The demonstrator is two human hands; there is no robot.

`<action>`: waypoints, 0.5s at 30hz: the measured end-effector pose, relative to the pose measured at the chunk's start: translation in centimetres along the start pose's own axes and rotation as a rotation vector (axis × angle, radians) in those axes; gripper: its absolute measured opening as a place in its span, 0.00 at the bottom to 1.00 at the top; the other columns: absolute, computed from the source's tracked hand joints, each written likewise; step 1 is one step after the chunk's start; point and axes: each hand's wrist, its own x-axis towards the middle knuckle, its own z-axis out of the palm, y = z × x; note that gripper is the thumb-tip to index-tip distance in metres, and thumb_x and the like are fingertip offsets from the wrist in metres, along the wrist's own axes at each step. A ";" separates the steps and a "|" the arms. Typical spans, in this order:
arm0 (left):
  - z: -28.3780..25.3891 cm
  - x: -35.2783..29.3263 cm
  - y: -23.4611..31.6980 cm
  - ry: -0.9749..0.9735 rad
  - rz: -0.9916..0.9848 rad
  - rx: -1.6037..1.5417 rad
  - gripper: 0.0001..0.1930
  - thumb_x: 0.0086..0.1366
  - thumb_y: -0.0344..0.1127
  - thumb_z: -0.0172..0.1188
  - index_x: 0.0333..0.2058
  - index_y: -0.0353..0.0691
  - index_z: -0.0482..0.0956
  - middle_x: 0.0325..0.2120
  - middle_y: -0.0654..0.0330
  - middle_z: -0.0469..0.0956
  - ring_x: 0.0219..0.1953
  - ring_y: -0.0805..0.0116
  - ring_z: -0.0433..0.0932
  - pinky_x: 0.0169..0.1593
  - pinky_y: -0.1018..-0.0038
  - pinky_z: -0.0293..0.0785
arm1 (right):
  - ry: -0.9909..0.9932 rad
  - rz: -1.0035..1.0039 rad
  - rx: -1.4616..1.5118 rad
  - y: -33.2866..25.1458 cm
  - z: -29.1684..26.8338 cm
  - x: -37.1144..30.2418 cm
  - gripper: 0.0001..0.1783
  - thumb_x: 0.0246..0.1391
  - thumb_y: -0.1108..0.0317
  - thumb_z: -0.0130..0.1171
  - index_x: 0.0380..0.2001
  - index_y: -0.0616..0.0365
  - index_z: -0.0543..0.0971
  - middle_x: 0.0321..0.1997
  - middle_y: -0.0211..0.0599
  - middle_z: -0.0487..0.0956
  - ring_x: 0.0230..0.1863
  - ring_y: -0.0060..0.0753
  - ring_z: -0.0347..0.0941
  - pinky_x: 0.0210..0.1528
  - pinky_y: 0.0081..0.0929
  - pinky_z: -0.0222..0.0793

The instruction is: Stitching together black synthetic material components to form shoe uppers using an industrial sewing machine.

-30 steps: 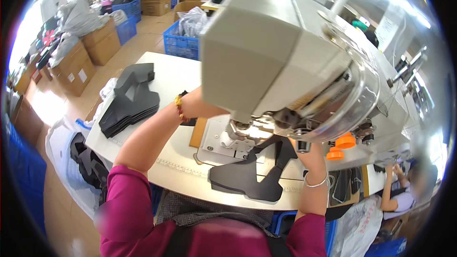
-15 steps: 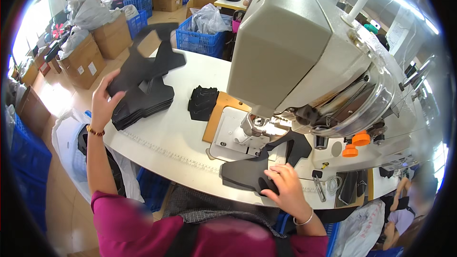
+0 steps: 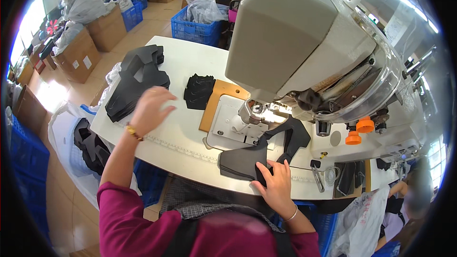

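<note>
My left hand [image 3: 153, 109] is open, thumb apart from the fingers and slightly blurred, with nothing in it. It hovers over the white table just right of a stack of black cut-out shoe-upper-like pieces [image 3: 135, 83]. My right hand [image 3: 276, 181] lies with fingers spread on the near edge of a second stack of the same black pieces [image 3: 245, 161]. One arm of that stack curves up beside the needle area of a sewing machine [image 3: 254, 119]. Between the two stacks sits a small pile of jagged-edged black pieces [image 3: 198, 92].
The machine's large beige head [image 3: 281, 33] overhangs the table's right half. A tan board [image 3: 221, 90] lies by the machine bed. Tweezers [image 3: 318, 178] and a coiled white cord [image 3: 332, 175] rest at the right. A white bag of black pieces [image 3: 64, 135] hangs off the left edge.
My left hand has let go of black pieces, now lying on the left stack, and moved right and nearer to me. My right hand stays on its stack, shifted slightly.
</note>
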 end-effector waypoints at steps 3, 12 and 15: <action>5.2 1.8 0.7 -0.155 0.051 0.010 0.13 0.54 0.30 0.70 0.40 0.38 0.83 0.41 0.56 0.80 0.47 0.53 0.78 0.54 0.62 0.74 | -0.021 0.006 0.021 0.0 -0.2 -0.1 0.34 0.45 0.58 0.76 0.57 0.53 0.79 0.53 0.46 0.73 0.57 0.50 0.71 0.70 0.60 0.58; 9.4 3.1 -0.9 -0.183 0.245 0.343 0.02 0.57 0.29 0.61 0.26 0.43 0.80 0.28 0.60 0.75 0.37 0.59 0.78 0.43 0.64 0.75 | 0.054 -0.032 0.371 1.6 -4.5 0.4 0.36 0.41 0.63 0.76 0.59 0.43 0.79 0.50 0.38 0.68 0.52 0.42 0.65 0.58 0.41 0.59; 8.6 3.6 -0.5 -0.176 0.092 0.153 0.01 0.57 0.28 0.61 0.28 0.41 0.81 0.29 0.59 0.77 0.37 0.57 0.78 0.43 0.63 0.75 | 0.126 -0.092 0.339 1.6 -7.6 1.2 0.36 0.36 0.61 0.76 0.56 0.46 0.83 0.47 0.37 0.66 0.47 0.39 0.63 0.56 0.37 0.62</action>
